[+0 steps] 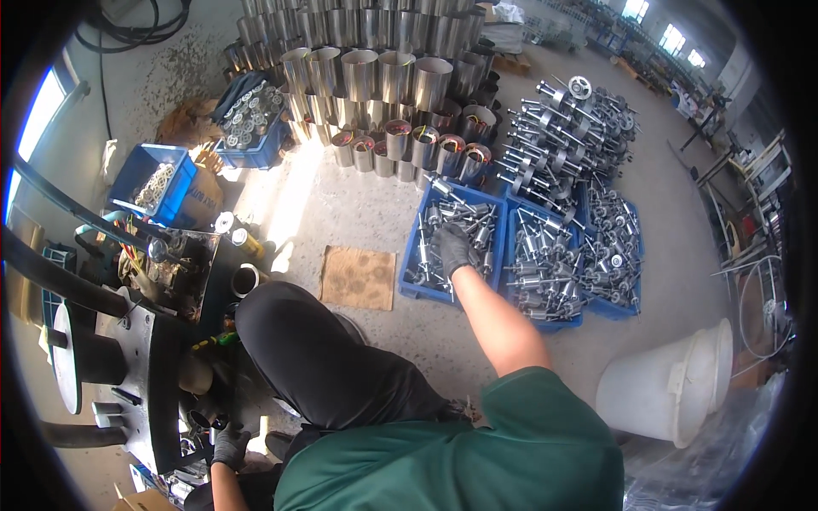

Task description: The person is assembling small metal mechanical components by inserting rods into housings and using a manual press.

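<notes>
My right hand (pixel 452 249), in a dark grey glove, reaches down into a blue bin (pixel 417 291) of metal rotors with shafts. Its fingers point in among the rotors (pixel 483 236); whether they close on one is hidden. Low on the left, my left hand (pixel 230 448), gloved too, is beside a dark machine with a thick metal plate (pixel 152 383). The fingers there are bent round at a small cylindrical part (pixel 219 422), and what they hold is too dark to make out.
More blue bins of rotors (pixel 545 264) stand to the right, with a rotor pile (pixel 567 140) behind. Stacked steel cylinders (pixel 396 77) fill the back. A cardboard piece (pixel 358 278) lies on the floor; a white bucket (pixel 665 383) leans at right. A blue crate (pixel 175 162) holds pale rings.
</notes>
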`<state>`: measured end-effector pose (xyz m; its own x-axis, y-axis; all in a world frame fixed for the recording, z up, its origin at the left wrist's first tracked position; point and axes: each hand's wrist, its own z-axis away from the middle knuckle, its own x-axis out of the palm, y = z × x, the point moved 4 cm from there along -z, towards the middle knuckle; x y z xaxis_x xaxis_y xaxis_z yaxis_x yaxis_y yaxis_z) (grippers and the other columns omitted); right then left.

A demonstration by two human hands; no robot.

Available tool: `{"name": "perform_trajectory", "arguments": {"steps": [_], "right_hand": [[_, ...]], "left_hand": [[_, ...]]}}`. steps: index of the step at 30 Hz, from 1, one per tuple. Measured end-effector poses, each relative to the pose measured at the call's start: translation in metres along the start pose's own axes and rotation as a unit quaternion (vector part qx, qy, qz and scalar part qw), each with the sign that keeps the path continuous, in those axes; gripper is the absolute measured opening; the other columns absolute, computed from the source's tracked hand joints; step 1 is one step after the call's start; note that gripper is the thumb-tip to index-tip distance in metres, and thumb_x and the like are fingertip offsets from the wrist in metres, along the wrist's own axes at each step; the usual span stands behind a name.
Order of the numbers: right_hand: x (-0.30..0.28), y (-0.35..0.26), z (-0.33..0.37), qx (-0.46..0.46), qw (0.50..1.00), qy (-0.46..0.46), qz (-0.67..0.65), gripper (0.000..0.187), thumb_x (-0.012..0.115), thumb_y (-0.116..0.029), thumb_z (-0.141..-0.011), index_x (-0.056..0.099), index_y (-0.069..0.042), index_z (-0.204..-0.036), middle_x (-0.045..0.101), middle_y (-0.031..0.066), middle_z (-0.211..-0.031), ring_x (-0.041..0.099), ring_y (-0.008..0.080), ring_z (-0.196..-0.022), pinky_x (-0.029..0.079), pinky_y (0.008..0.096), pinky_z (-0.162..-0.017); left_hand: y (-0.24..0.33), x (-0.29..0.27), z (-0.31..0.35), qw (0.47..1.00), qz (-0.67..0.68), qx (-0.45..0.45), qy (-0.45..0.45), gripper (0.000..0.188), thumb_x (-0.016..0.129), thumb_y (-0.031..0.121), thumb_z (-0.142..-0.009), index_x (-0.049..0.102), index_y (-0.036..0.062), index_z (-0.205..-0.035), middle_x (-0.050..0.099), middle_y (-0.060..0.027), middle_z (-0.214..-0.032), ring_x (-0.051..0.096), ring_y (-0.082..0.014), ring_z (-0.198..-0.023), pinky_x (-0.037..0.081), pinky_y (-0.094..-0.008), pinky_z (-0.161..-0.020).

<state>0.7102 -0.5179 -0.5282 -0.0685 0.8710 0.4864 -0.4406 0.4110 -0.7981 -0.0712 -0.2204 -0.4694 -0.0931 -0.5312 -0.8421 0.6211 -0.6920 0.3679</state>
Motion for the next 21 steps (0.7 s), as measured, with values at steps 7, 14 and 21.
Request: {"name": "perform_trajectory", "arguments": {"steps": [7,14,21], "right_hand": [[-0.033,0.092,0.125,0.023,0.957,-0.109,0.267,0.026,0.071,-0.01,-0.096,0.067,-0.002,-0.12,0.075,0.009,-0.101,0.072,0.0156,-0.076,0.057,0.0296,-0.066],[-0.088,0.09,0.127,-0.16,0.901,-0.117,0.385,0.027,0.066,-0.008,-0.098,0.068,0.0,-0.123,0.073,0.0084,-0.096,0.066,0.0143,-0.084,0.055,0.0306,-0.077],[-0.121,0.022,0.074,-0.259,0.819,0.035,0.51,0.022,0.06,-0.005,-0.101,0.071,-0.007,-0.12,0.076,0.007,-0.097,0.071,0.0157,-0.092,0.054,0.03,-0.082]], "left_hand": [[-0.002,0.01,-0.015,0.999,-0.04,0.009,-0.017,0.04,0.069,0.026,-0.09,0.064,0.0023,-0.122,0.074,-0.0248,-0.098,0.072,-0.0371,-0.091,0.057,-0.0438,-0.083],[0.002,0.012,-0.035,0.968,0.144,-0.193,-0.065,0.041,0.072,0.025,-0.088,0.065,0.0018,-0.121,0.074,-0.0221,-0.096,0.072,-0.0358,-0.089,0.057,-0.0445,-0.079],[-0.058,0.032,-0.047,0.995,0.083,-0.043,-0.042,0.042,0.073,0.023,-0.086,0.066,-0.0006,-0.12,0.074,-0.0233,-0.098,0.072,-0.0339,-0.09,0.057,-0.0433,-0.082]]}}
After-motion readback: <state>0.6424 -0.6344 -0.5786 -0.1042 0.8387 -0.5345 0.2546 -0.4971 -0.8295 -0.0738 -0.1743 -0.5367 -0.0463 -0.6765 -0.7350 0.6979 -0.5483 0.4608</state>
